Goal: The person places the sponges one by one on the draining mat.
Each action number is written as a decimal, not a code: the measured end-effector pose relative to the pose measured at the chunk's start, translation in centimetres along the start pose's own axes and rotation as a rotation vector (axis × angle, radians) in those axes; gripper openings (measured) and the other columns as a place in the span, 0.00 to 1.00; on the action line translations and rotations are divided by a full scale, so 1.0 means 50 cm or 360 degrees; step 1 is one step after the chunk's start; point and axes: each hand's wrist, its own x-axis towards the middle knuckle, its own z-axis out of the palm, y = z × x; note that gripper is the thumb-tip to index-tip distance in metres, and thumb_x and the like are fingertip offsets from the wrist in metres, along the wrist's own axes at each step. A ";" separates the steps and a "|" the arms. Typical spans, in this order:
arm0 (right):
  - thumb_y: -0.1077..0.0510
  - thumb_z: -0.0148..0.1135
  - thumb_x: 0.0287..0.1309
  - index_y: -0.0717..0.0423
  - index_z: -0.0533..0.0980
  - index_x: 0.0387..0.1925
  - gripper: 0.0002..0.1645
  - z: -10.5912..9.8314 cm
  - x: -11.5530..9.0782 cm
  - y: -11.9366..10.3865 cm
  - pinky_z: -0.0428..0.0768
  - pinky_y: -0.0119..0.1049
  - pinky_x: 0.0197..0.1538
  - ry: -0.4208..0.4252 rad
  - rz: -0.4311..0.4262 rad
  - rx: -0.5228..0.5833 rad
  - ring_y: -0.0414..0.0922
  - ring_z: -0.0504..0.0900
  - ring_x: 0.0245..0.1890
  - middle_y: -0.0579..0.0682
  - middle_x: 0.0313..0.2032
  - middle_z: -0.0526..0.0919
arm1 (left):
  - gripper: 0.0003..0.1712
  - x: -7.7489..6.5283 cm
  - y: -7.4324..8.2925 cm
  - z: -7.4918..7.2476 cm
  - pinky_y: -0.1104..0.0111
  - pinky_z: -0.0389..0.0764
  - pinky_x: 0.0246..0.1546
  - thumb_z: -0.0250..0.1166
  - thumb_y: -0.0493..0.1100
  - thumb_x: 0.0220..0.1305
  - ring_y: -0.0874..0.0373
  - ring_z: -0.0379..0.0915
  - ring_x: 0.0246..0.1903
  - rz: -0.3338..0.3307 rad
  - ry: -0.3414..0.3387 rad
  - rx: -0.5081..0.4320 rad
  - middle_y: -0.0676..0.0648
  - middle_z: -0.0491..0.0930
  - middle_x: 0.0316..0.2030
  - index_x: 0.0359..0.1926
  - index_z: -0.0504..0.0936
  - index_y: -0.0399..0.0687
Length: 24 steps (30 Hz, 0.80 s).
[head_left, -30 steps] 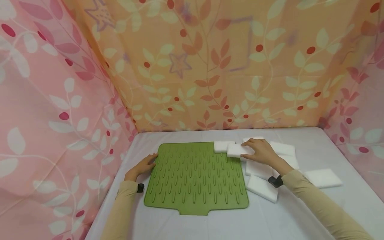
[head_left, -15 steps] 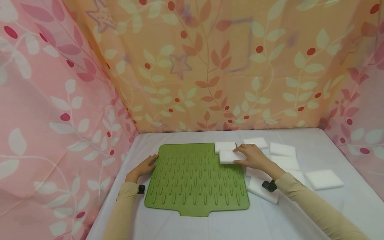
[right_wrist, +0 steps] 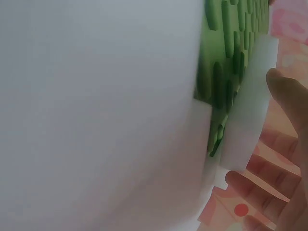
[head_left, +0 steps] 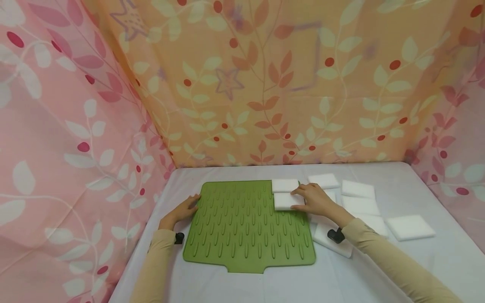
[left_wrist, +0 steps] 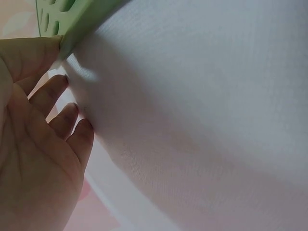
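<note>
A green ridged mat [head_left: 235, 231] lies on the table with a tab at its near edge. My left hand [head_left: 184, 209] holds its left edge; in the left wrist view the thumb lies against the mat's edge [left_wrist: 84, 24]. Over the mat's far right part, my right hand [head_left: 318, 201] grips a white sponge block [head_left: 283, 202] between thumb and fingers. In the right wrist view, this sponge [right_wrist: 252, 106] is on edge to the camera, above the ridges; contact with the mat is unclear. Just behind it, a second white sponge [head_left: 285, 185] lies at the mat's far right corner.
Several loose white sponges [head_left: 360, 205] lie right of the mat, some overlapping. One sponge [head_left: 410, 227] sits farther right, another [head_left: 333, 244] under the right wrist. Patterned cloth walls [head_left: 242, 105] enclose the back and sides of the white-covered table [head_left: 303, 286].
My right hand has carried its sponge left and toward me from the mat's right edge, down to just in front of the corner sponge. The left hand stays at the mat's left edge.
</note>
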 end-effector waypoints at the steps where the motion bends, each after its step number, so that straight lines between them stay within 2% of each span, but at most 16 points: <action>1: 0.36 0.66 0.47 0.50 0.80 0.45 0.29 0.003 0.000 0.001 0.67 0.56 0.55 -0.0001 -0.0003 0.0001 0.50 0.79 0.44 0.50 0.41 0.82 | 0.30 0.000 0.000 0.000 0.39 0.42 0.63 0.49 0.35 0.69 0.26 0.35 0.65 0.0001 -0.0001 -0.0002 0.25 0.48 0.66 0.68 0.52 0.28; 13: 0.36 0.65 0.48 0.51 0.80 0.47 0.30 0.013 0.000 0.007 0.67 0.55 0.56 -0.0014 -0.0002 -0.0001 0.51 0.79 0.45 0.51 0.42 0.81 | 0.31 0.002 -0.004 0.003 0.39 0.42 0.63 0.50 0.36 0.69 0.26 0.35 0.65 0.0018 0.0007 -0.0009 0.25 0.47 0.66 0.68 0.52 0.27; 21: 0.36 0.65 0.48 0.51 0.79 0.47 0.30 0.014 -0.002 0.007 0.68 0.56 0.55 -0.0013 -0.0005 0.0013 0.50 0.78 0.46 0.51 0.43 0.80 | 0.31 -0.002 -0.003 0.004 0.40 0.39 0.64 0.47 0.37 0.71 0.30 0.30 0.68 -0.0075 -0.0046 -0.0034 0.30 0.43 0.69 0.70 0.48 0.34; 24: 0.36 0.65 0.48 0.50 0.79 0.48 0.30 0.012 -0.004 0.006 0.69 0.55 0.54 -0.0012 -0.0008 -0.0008 0.49 0.78 0.45 0.51 0.43 0.80 | 0.31 -0.003 -0.005 0.004 0.39 0.38 0.64 0.46 0.37 0.71 0.31 0.30 0.68 -0.0083 -0.0060 -0.0001 0.30 0.42 0.69 0.71 0.47 0.35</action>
